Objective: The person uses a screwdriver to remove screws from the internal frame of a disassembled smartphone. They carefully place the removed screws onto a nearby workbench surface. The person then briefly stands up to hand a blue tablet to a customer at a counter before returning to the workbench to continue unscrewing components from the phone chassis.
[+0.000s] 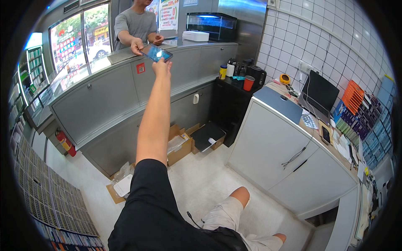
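a grey counter (100, 96) stands between bright windows (67, 37) and a white tiled wall (289, 39).

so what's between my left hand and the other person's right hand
A dark phone or small tablet, in the head view: your left hand holds one edge, their right hand another.

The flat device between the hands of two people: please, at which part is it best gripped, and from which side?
Probably best by the near edge of the flat device, coming from the camera wearer's side, where the left hand already meets it. It is thin, which suits a pinch, and the other person's hand takes up its left end.
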`<action>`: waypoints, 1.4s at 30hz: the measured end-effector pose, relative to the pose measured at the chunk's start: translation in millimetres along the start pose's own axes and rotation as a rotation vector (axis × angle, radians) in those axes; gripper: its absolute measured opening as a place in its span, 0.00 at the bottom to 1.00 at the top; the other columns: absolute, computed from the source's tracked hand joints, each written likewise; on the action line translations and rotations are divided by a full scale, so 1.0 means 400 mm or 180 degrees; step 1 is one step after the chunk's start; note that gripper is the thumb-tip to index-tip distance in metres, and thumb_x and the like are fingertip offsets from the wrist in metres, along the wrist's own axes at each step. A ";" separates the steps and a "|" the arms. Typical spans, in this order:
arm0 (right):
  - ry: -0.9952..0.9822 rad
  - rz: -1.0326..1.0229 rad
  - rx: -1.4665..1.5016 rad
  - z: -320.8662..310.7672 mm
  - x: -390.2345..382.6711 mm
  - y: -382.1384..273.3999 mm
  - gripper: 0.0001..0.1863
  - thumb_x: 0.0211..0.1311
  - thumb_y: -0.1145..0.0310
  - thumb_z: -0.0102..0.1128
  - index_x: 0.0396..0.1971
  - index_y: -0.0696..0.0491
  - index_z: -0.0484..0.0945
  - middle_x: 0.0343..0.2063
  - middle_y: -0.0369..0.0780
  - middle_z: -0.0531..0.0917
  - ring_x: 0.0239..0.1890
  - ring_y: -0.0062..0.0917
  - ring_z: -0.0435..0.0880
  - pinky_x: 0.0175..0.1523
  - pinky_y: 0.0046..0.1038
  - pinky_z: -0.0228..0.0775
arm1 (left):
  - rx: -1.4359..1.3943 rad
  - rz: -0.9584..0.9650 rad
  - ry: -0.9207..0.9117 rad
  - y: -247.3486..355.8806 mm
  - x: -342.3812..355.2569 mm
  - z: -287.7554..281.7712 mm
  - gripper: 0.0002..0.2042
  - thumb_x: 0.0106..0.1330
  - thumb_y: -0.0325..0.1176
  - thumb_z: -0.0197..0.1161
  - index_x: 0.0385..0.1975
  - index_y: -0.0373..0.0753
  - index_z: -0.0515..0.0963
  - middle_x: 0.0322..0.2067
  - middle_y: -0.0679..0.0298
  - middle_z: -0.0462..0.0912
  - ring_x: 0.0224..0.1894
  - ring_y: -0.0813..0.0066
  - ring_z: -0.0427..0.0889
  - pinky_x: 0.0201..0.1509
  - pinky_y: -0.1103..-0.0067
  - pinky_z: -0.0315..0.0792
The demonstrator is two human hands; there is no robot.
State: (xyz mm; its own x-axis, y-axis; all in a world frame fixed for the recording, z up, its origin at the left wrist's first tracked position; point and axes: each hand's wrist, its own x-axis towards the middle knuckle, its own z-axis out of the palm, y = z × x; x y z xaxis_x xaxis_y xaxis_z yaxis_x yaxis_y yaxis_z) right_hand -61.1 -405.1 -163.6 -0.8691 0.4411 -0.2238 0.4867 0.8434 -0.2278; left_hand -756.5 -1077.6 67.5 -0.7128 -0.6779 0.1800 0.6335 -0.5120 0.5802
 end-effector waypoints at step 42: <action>0.3210 -0.0647 -0.1574 -0.350 -0.213 -0.214 0.28 0.60 0.70 0.55 0.63 0.47 0.74 0.64 0.55 0.71 0.19 0.23 0.78 0.23 0.24 0.71 | 0.0268 -0.1754 -0.7532 -0.077 -1.733 0.337 0.11 0.66 0.30 0.65 0.42 0.29 0.77 0.31 0.64 0.80 0.33 0.83 0.75 0.35 0.83 0.70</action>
State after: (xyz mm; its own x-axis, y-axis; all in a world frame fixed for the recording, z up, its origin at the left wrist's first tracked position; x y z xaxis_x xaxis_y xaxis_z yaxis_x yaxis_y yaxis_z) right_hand -41.0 -471.7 7.7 -0.7115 0.1395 0.6887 0.4348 0.8573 0.2756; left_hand -322.5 -520.6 32.0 0.2204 0.9461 0.2372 0.3882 -0.3082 0.8685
